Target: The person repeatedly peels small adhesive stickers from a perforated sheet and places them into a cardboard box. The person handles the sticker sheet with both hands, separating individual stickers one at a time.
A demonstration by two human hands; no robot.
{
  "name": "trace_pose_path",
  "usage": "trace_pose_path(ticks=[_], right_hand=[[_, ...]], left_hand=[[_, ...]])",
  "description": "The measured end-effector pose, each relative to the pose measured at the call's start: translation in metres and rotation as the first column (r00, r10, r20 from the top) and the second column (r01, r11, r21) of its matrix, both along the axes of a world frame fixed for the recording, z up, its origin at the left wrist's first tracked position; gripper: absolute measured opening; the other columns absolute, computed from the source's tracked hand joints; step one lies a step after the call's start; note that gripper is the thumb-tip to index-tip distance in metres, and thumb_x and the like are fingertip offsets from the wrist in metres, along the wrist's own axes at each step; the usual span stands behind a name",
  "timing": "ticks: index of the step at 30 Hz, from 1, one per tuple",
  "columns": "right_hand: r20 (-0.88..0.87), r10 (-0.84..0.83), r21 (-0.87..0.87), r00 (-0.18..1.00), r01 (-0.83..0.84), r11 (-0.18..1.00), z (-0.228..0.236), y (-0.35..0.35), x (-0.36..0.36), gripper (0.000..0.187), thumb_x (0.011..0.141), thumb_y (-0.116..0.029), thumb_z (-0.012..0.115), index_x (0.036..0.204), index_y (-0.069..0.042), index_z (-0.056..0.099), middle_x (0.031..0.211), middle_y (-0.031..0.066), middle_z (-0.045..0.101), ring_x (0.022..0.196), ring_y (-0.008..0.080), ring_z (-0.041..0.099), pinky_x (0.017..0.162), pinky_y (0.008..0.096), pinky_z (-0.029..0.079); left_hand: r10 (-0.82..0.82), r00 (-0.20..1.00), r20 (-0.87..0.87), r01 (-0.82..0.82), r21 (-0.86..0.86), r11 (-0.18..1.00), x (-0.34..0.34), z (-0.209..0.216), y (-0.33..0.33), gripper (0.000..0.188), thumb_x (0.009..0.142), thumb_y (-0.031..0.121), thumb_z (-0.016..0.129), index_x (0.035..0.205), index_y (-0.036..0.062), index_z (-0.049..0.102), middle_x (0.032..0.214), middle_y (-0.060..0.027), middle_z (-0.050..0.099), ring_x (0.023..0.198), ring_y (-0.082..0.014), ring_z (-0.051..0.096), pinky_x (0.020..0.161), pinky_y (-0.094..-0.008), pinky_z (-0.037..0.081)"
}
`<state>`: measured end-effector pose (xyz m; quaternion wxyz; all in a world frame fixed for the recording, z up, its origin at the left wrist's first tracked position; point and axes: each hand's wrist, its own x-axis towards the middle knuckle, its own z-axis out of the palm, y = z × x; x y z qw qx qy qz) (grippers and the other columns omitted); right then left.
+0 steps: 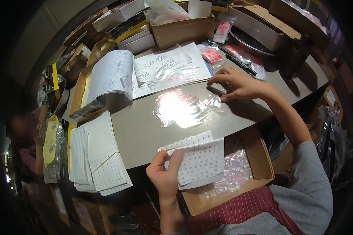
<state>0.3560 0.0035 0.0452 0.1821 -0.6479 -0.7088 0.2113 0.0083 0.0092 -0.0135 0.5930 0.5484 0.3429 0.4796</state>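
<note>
My left hand point(166, 168) is closed on folded white label sheets point(202, 162) printed with rows of small marks, the thumb pressing on top. They hang over the table's front edge, above an open cardboard box point(259, 156). Inside that box lie small clear bags point(235, 172) with little white round pieces. Over the table, my right hand point(239, 84) has its thumb and forefinger apart. Close by its thumb lies a small clear bag point(213, 102). Left of it, a spread pile of clear zip bags point(178, 107) shines with glare, which hides their detail.
Banded stacks of label sheets point(106, 156) lie at the table's left edge. Behind the bags are handwritten papers point(168, 68) and a curled booklet point(110, 74). A black marker point(239, 64), red-printed bags point(211, 56) and cardboard boxes point(182, 29) line the back. Another person's arm point(39, 141) shows far left.
</note>
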Motion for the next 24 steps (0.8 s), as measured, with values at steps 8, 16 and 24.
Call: trace_pose_path(ticks=[8, 16, 24], right_hand=[[-0.051, 0.231, 0.154, 0.971, -0.221, 0.963, -0.033, -0.085, -0.014, 0.045, 0.096, -0.022, 0.063, 0.140, -0.012, 0.063, 0.162, 0.0175, 0.040, 0.149, 0.0392, 0.035, 0.124, 0.0529, 0.028], [-0.651, 0.193, 0.085, 0.734, -0.182, 0.980, -0.014, -0.115, -0.068, 0.021, 0.101, -0.010, 0.062, 0.114, 0.001, 0.073, 0.115, 0.0164, 0.070, 0.120, 0.0317, 0.062, 0.106, 0.0434, 0.048], [-0.152, 0.316, 0.331, 0.936, -0.253, 0.909, -0.005, -0.082, -0.096, 0.046, 0.077, -0.004, 0.071, 0.120, -0.004, 0.058, 0.114, 0.0178, 0.061, 0.109, 0.0389, 0.059, 0.094, 0.0450, 0.050]], left_hand=[[0.050, 0.989, 0.138, -0.035, -0.112, 0.993, -0.023, -0.007, -0.012, 0.011, 0.088, 0.001, 0.073, 0.095, -0.0072, 0.073, 0.081, -0.0045, 0.070, 0.071, -0.0063, 0.057, 0.068, -0.0202, 0.042], [0.026, 0.996, 0.080, -0.022, -0.057, 0.998, -0.023, -0.002, -0.019, 0.015, 0.088, 0.001, 0.074, 0.101, -0.0076, 0.073, 0.083, -0.0051, 0.071, 0.074, -0.0074, 0.059, 0.069, -0.0216, 0.045], [-0.033, 0.951, -0.307, 0.107, 0.229, 0.968, -0.002, 0.001, -0.032, 0.010, 0.090, 0.001, 0.075, 0.099, -0.0042, 0.074, 0.086, -0.0049, 0.072, 0.078, -0.0096, 0.064, 0.071, -0.0237, 0.049]])
